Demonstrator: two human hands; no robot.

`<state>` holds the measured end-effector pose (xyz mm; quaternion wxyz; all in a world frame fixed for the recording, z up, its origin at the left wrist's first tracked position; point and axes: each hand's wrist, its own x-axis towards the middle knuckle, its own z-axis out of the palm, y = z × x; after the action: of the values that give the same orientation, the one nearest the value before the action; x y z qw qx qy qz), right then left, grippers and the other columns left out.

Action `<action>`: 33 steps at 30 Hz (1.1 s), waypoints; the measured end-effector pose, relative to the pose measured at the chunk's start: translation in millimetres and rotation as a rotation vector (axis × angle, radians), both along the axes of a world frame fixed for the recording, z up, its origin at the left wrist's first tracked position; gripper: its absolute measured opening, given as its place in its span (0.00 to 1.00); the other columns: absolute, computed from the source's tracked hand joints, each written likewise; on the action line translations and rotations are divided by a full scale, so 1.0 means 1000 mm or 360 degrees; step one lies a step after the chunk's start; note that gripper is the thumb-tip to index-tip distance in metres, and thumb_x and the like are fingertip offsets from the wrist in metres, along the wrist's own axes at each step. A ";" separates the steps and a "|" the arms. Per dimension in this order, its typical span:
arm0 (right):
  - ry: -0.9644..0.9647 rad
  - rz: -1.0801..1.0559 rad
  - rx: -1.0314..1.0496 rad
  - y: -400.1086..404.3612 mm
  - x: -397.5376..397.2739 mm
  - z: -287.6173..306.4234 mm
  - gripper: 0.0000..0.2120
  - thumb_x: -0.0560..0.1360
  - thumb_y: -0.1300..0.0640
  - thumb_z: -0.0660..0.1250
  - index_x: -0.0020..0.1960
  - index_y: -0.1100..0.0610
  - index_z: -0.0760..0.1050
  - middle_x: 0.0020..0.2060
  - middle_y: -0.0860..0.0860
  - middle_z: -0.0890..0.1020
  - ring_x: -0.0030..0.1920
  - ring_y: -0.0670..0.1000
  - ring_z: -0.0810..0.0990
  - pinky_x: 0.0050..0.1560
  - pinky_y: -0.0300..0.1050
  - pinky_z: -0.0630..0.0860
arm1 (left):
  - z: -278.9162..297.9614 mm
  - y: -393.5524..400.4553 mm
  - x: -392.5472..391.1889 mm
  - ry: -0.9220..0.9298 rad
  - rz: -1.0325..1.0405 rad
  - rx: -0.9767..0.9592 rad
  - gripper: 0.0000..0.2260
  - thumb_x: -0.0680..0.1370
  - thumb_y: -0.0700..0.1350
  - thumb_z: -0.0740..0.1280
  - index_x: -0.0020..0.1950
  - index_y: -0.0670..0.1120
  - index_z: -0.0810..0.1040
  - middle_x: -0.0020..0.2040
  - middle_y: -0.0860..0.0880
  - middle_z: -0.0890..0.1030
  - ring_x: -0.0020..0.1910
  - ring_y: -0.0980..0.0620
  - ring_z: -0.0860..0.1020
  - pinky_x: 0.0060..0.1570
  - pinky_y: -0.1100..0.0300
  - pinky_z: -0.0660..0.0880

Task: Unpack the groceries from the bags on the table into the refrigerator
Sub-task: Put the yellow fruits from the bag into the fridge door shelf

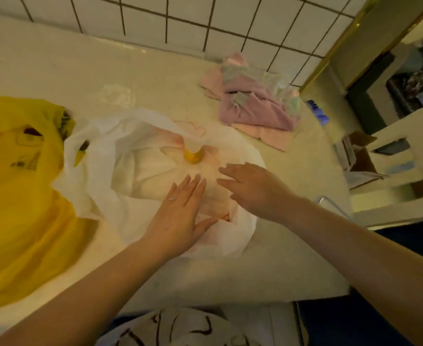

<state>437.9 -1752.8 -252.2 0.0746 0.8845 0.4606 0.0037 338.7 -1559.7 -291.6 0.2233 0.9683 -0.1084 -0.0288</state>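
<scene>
A white plastic bag (pixel 100 171) lies spread open in the middle of the pale table (pixel 267 265). Something yellow (pixel 193 156) shows through its thin plastic, under a clear fold. My left hand (pixel 180 216) rests flat on the bag with straight fingers and a ring on one of them. My right hand (pixel 252 188) hovers just over the bag's right side, fingers relaxed and spread, holding nothing. A flat yellow bag (pixel 18 196) lies at the left, partly under the white one. The refrigerator is out of view.
Pink and purple cloths (pixel 252 108) lie heaped at the back right by the tiled wall (pixel 180 18). A blue bottle cap (pixel 317 113) sits at the table's right edge. Beyond that edge stand a white chair (pixel 405 156) and an open cardboard box (pixel 362 156).
</scene>
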 end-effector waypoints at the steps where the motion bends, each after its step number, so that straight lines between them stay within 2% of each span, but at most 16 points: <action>1: 0.0011 0.0091 -0.0044 0.002 0.014 -0.003 0.26 0.63 0.59 0.78 0.60 0.57 0.78 0.60 0.57 0.79 0.59 0.58 0.79 0.57 0.58 0.74 | -0.002 -0.006 0.002 0.0024 0.0085 -0.0045 0.43 0.69 0.72 0.32 0.77 0.47 0.45 0.78 0.49 0.47 0.76 0.50 0.45 0.73 0.55 0.39; 5: 0.0005 0.0510 -0.0153 0.008 0.059 -0.012 0.28 0.59 0.55 0.81 0.57 0.58 0.80 0.56 0.58 0.81 0.54 0.58 0.81 0.50 0.55 0.78 | -0.012 -0.038 0.005 0.0163 0.0344 -0.0112 0.39 0.72 0.69 0.38 0.76 0.45 0.40 0.77 0.48 0.42 0.76 0.50 0.41 0.74 0.53 0.39; 9: 0.0013 0.0946 -0.0235 0.007 0.095 -0.022 0.26 0.68 0.49 0.74 0.62 0.56 0.76 0.61 0.56 0.78 0.59 0.57 0.78 0.56 0.56 0.75 | -0.021 -0.074 0.014 0.0327 0.0543 -0.0084 0.43 0.70 0.71 0.33 0.76 0.43 0.39 0.77 0.45 0.39 0.75 0.48 0.39 0.72 0.54 0.37; 12: 0.0033 0.1132 -0.0428 0.010 0.111 -0.028 0.25 0.75 0.44 0.63 0.68 0.55 0.70 0.66 0.54 0.74 0.66 0.55 0.72 0.65 0.55 0.67 | -0.027 -0.101 0.028 0.0368 0.0677 -0.0108 0.44 0.68 0.70 0.31 0.76 0.42 0.38 0.77 0.44 0.40 0.76 0.47 0.40 0.71 0.54 0.37; 15: 0.0109 0.1200 -0.0715 0.012 0.120 -0.035 0.26 0.79 0.43 0.53 0.73 0.55 0.62 0.72 0.51 0.65 0.74 0.52 0.58 0.72 0.53 0.50 | -0.034 -0.123 0.038 0.0374 0.0816 -0.0174 0.44 0.68 0.71 0.33 0.76 0.44 0.37 0.77 0.45 0.39 0.76 0.49 0.40 0.71 0.56 0.39; 17: 0.0058 0.1279 -0.0839 0.010 0.123 -0.038 0.25 0.80 0.42 0.49 0.71 0.55 0.63 0.71 0.50 0.67 0.75 0.51 0.54 0.73 0.53 0.45 | -0.037 -0.136 0.042 0.0394 0.0851 -0.0253 0.44 0.68 0.70 0.34 0.76 0.44 0.37 0.77 0.45 0.39 0.76 0.50 0.41 0.70 0.57 0.37; 18: 0.0057 0.1310 -0.0856 0.008 0.126 -0.041 0.25 0.80 0.42 0.48 0.69 0.55 0.65 0.69 0.50 0.70 0.74 0.51 0.56 0.73 0.53 0.45 | -0.038 -0.140 0.044 0.0402 0.0872 -0.0257 0.44 0.68 0.70 0.35 0.76 0.44 0.37 0.77 0.45 0.40 0.76 0.50 0.41 0.70 0.56 0.37; 20: 0.0103 0.1351 -0.0756 0.004 0.130 -0.040 0.25 0.79 0.42 0.47 0.65 0.55 0.71 0.62 0.53 0.76 0.69 0.52 0.66 0.73 0.53 0.49 | -0.041 -0.149 0.048 0.0415 0.0918 -0.0233 0.42 0.72 0.71 0.39 0.76 0.44 0.38 0.77 0.44 0.41 0.76 0.49 0.43 0.71 0.54 0.38; 21: 0.0108 0.1388 -0.0638 0.001 0.134 -0.039 0.25 0.78 0.42 0.47 0.60 0.55 0.74 0.55 0.53 0.79 0.62 0.54 0.74 0.71 0.53 0.53 | -0.042 -0.153 0.050 0.0439 0.0926 -0.0226 0.41 0.73 0.70 0.42 0.76 0.44 0.38 0.77 0.44 0.41 0.76 0.48 0.43 0.71 0.54 0.38; 22: 0.0112 0.1425 -0.0482 -0.003 0.139 -0.039 0.24 0.77 0.43 0.48 0.55 0.55 0.77 0.48 0.53 0.81 0.53 0.55 0.78 0.69 0.53 0.57 | -0.042 -0.156 0.052 0.0460 0.0920 -0.0215 0.41 0.73 0.70 0.41 0.76 0.44 0.37 0.77 0.44 0.40 0.76 0.48 0.43 0.71 0.53 0.38; 24: 0.0121 0.1474 -0.0224 -0.013 0.151 -0.038 0.22 0.77 0.45 0.51 0.48 0.55 0.80 0.39 0.52 0.80 0.42 0.54 0.80 0.65 0.52 0.62 | -0.040 -0.163 0.057 0.0483 0.0882 -0.0214 0.43 0.69 0.71 0.35 0.76 0.44 0.36 0.77 0.44 0.40 0.76 0.48 0.42 0.72 0.53 0.38; 27: 0.0083 0.1488 -0.0072 -0.027 0.163 -0.035 0.18 0.77 0.47 0.55 0.43 0.54 0.81 0.36 0.51 0.78 0.38 0.53 0.79 0.63 0.53 0.70 | -0.038 -0.172 0.066 0.0439 0.0801 -0.0210 0.43 0.68 0.70 0.34 0.76 0.45 0.38 0.77 0.46 0.42 0.76 0.49 0.43 0.74 0.50 0.41; 29: 0.0100 0.1400 -0.0038 -0.037 0.169 -0.033 0.19 0.78 0.48 0.54 0.41 0.53 0.81 0.34 0.50 0.78 0.36 0.53 0.78 0.63 0.53 0.68 | -0.037 -0.178 0.070 0.0381 0.0732 -0.0176 0.41 0.70 0.69 0.36 0.76 0.46 0.38 0.78 0.47 0.43 0.76 0.50 0.44 0.74 0.49 0.41; 31: 0.0088 0.1240 -0.0093 -0.047 0.174 -0.033 0.20 0.78 0.47 0.52 0.42 0.52 0.81 0.34 0.50 0.78 0.36 0.52 0.78 0.64 0.52 0.66 | -0.037 -0.182 0.073 0.0337 0.0671 -0.0147 0.39 0.72 0.68 0.38 0.76 0.47 0.37 0.78 0.47 0.44 0.76 0.50 0.45 0.73 0.49 0.41; 33: 0.0070 0.1043 -0.0215 -0.054 0.176 -0.034 0.21 0.78 0.47 0.50 0.47 0.51 0.80 0.37 0.50 0.80 0.38 0.53 0.80 0.64 0.53 0.66 | -0.035 -0.186 0.077 0.0331 0.0616 -0.0108 0.38 0.74 0.68 0.40 0.76 0.47 0.37 0.78 0.48 0.44 0.76 0.50 0.45 0.72 0.49 0.39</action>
<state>613.6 -1807.3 -286.5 0.1179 0.6823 0.7211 -0.0222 416.0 -1745.5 -326.9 0.2673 0.9547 0.1022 -0.0815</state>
